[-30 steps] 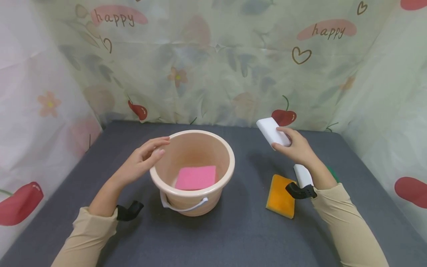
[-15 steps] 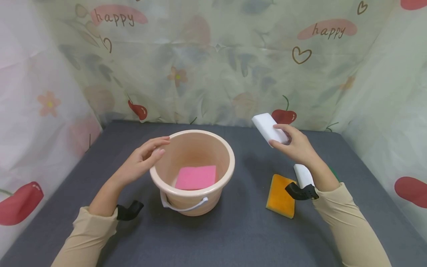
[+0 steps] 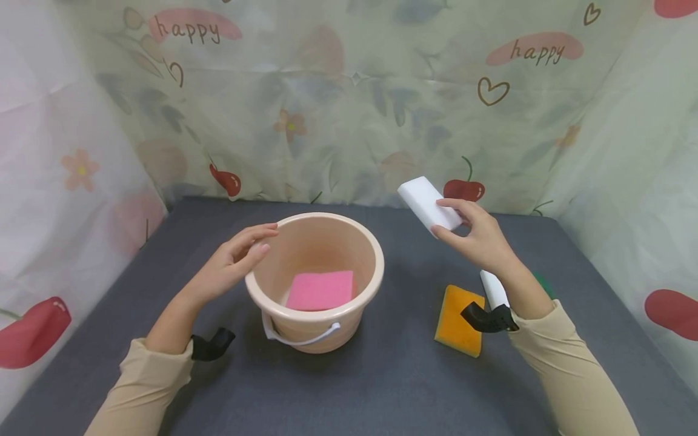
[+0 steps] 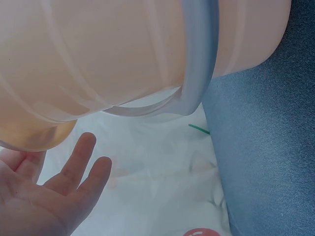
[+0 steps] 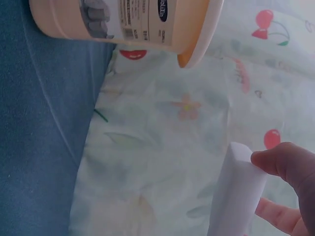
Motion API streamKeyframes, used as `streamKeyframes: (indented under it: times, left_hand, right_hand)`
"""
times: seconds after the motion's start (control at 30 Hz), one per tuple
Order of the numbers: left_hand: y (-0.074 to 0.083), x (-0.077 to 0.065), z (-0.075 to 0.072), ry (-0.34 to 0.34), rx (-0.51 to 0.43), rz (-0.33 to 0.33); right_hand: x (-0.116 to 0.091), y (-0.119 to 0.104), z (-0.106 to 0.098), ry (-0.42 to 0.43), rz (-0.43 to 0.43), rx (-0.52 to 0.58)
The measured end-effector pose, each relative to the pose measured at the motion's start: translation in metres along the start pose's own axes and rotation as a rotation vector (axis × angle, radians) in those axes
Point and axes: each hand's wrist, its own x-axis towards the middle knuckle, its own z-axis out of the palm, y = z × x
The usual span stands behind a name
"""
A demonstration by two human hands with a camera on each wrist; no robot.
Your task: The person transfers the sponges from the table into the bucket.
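Note:
A peach bucket (image 3: pixel 313 327) with a pale handle stands left of centre, and a pink sponge (image 3: pixel 320 290) lies inside it. My left hand (image 3: pixel 231 260) is at the left of the bucket's rim, fingers loosely extended; in the left wrist view, the hand (image 4: pixel 54 191) has some fingertips by the rim, and I cannot tell if they touch. To the right of the bucket, above the table, my right hand (image 3: pixel 480 236) pinches a white sponge block (image 3: pixel 429 204) between thumb and fingers. The right wrist view shows the white block (image 5: pixel 236 196) tilted in the grip.
An orange sponge (image 3: pixel 459 321) lies on the dark table (image 3: pixel 371 387) below the right forearm. Beside it is a second white block (image 3: pixel 494 290), partly hidden by the arm, and a green thing (image 3: pixel 543 284) shows behind the forearm. Patterned cloth walls (image 3: pixel 354 121) surround the table.
My right hand has moved left and slightly up with the white sponge block, toward the bucket. My left hand and the bucket have stayed put.

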Motion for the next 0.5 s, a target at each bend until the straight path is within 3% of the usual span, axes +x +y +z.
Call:
streamKeyframes:
  times: [0.5]
  left_hand:
    - [0.0,0.0,0.0,0.0,-0.003,0.006]
  right_hand:
    - [-0.002,-0.024,0.006,0.001,-0.08,0.019]
